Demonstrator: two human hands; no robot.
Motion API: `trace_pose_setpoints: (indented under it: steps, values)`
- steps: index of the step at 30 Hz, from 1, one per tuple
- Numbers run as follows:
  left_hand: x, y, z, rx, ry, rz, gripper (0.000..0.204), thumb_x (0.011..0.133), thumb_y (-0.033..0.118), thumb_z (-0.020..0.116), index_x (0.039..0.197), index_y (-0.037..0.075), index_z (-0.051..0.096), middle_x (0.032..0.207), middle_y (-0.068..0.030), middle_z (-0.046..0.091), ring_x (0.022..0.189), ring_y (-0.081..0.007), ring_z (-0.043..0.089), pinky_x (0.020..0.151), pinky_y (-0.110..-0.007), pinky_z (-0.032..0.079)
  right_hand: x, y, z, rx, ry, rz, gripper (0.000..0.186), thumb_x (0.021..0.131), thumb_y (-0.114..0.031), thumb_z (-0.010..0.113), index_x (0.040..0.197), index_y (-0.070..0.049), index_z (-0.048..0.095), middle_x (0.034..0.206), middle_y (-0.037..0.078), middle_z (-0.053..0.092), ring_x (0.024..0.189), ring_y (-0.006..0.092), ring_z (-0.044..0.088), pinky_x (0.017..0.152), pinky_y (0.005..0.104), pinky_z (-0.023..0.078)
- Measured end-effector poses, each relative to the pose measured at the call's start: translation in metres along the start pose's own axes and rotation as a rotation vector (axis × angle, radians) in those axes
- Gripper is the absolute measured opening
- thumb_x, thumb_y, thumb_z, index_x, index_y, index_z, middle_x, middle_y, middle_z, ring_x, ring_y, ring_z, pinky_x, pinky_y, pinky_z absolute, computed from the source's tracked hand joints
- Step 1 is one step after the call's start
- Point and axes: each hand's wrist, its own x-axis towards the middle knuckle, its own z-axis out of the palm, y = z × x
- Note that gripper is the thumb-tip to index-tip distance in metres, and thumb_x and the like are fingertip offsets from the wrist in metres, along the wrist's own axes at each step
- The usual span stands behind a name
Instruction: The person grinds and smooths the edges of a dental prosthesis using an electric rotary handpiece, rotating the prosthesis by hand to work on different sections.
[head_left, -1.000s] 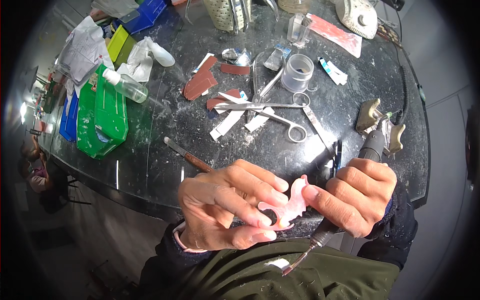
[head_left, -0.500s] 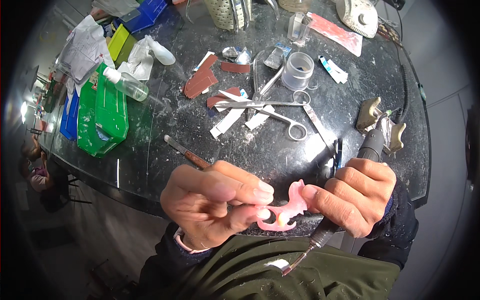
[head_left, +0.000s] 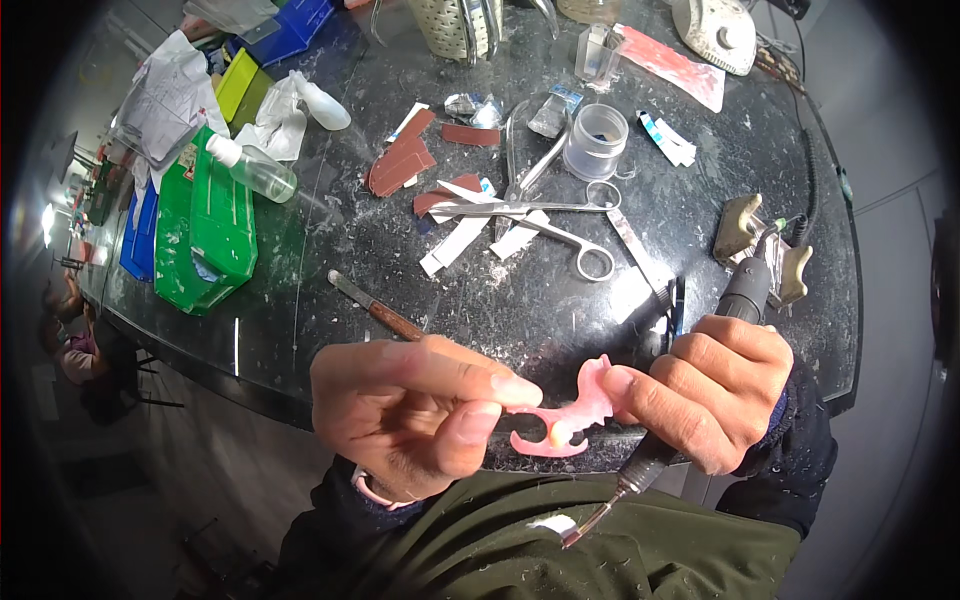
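A pink partial denture [head_left: 580,411] with a pale tooth is held just beyond my lap, over the table's near edge. My right hand [head_left: 712,392] is closed around a black rotary handpiece [head_left: 648,464], its thin bit pointing down toward my lap. The same hand's thumb and forefinger pinch the denture's right end. At the denture's left end, my left hand [head_left: 405,415] has its forefinger tip against or very near the pink edge. Its thumb stands apart from the forefinger, off the denture. Beyond the left hand lies a wooden-handled knife [head_left: 392,319].
Scissors [head_left: 520,210] lie mid-table by brown sandpaper pieces [head_left: 402,166] and a clear cup [head_left: 596,140]. A green bin [head_left: 206,225] with a clear bottle [head_left: 255,170] stands left. A handpiece rest [head_left: 740,228] is at right. An olive cloth [head_left: 660,540] covers my lap.
My left thumb has come off the denture, and that hand has shifted slightly left. The denture's left end shows more fully. My right hand stays nearly still.
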Motion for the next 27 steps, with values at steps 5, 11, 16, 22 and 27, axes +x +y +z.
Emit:
trace_pose_setpoints:
  steps: [5,11,16,22,27]
  values:
    - [0.005,-0.002,-0.003,0.085,-0.108,0.042,0.011,0.079,-0.010,0.065,0.090,-0.010,0.065,0.077,-0.0184,0.070,0.064,-0.0168,0.068,0.059,-0.025,0.056,0.001,0.003,0.001,-0.007,0.016,-0.019,0.040,0.064,-0.015,0.066,0.102,-0.005,0.072,0.057,-0.007,0.033,0.047,0.0057,0.036,0.045,0.0216,0.027]
    - [-0.002,-0.014,-0.026,0.233,-0.257,0.157,0.051,0.083,-0.001,0.071,0.125,0.006,0.045,0.083,-0.0075,0.058,0.064,-0.0150,0.059,0.051,-0.025,0.055,0.005,0.001,0.000,-0.036,-0.025,0.038,0.035,0.072,-0.018,0.073,0.105,-0.009,0.073,0.057,-0.007,0.029,0.045,0.0050,0.033,0.043,0.0219,0.024]
    - [-0.006,-0.005,-0.025,0.179,-0.121,0.041,0.045,0.081,-0.004,0.071,0.119,0.005,0.048,0.085,-0.0059,0.056,0.065,-0.0141,0.060,0.057,-0.028,0.057,0.010,0.001,-0.015,-0.080,-0.075,0.118,0.047,0.077,-0.036,0.080,0.115,-0.011,0.066,0.055,-0.008,0.032,0.044,0.0063,0.035,0.043,0.0230,0.024]
    - [-0.008,0.001,-0.017,0.106,-0.166,0.006,0.038,0.081,-0.005,0.071,0.110,0.004,0.049,0.087,-0.0081,0.057,0.069,-0.0168,0.065,0.059,-0.029,0.060,0.021,-0.006,-0.013,-0.005,-0.092,0.121,0.050,0.075,-0.031,0.081,0.118,-0.009,0.068,0.054,-0.009,0.030,0.044,0.0046,0.033,0.043,0.0228,0.023]
    - [-0.007,-0.009,-0.020,-0.009,-0.254,0.111,0.033,0.084,-0.005,0.069,0.112,-0.005,0.052,0.098,-0.0256,0.065,0.080,-0.0251,0.071,0.065,-0.035,0.062,0.014,-0.007,0.001,-0.015,0.027,0.044,0.039,0.076,-0.024,0.079,0.112,-0.009,0.071,0.055,-0.009,0.033,0.044,0.0039,0.034,0.043,0.0226,0.021]
